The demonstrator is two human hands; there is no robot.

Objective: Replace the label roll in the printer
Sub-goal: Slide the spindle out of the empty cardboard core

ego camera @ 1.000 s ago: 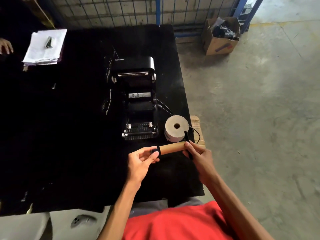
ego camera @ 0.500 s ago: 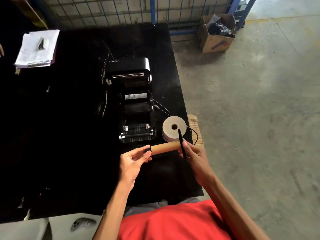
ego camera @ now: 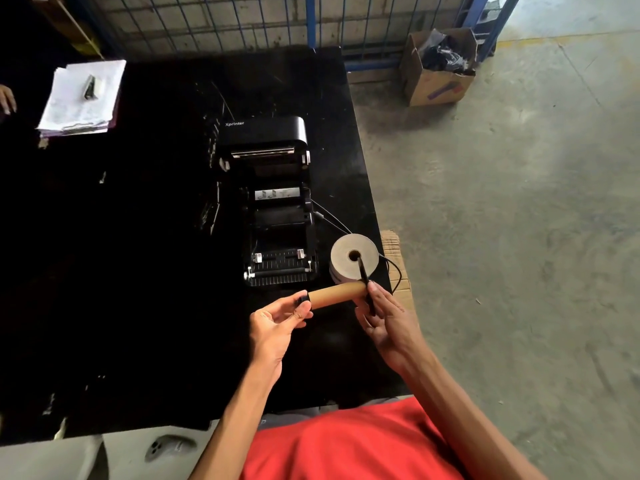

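Held crosswise above the near right corner of the black table point(ego camera: 173, 271): a bare brown cardboard core point(ego camera: 337, 296), long axis running left to right and tilted slightly up toward the right. Pinched at the left end by the left hand point(ego camera: 277, 327), thumb and forefinger closed on a black spindle tip point(ego camera: 304, 298) poking out of the tube. Gripped at the right end by the right hand point(ego camera: 384, 318), fingers closed around a flat black guide plate point(ego camera: 365, 282) standing across the core's axis (probably the spindle's end flange, though hard to tell for certain).

Just beyond the right hand, almost touching the plate in this view: the full white label roll point(ego camera: 353, 259), lying flat on its side with the centre hole facing up. So, nearer the right hand by a clear margin, and with an axis vertical, at right angles to the core in hand.

Left of the roll, straight ahead of the left hand: the Xprinter label printer point(ego camera: 277, 202), lid thrown back, media bay empty.

Likely step in hand: stripping the spent core off the spindle by pulling the two ends apart along that left-right line. After that, presumably a short reach forward with the right hand for the new roll, then tipping it upright to match the spindle's axis.
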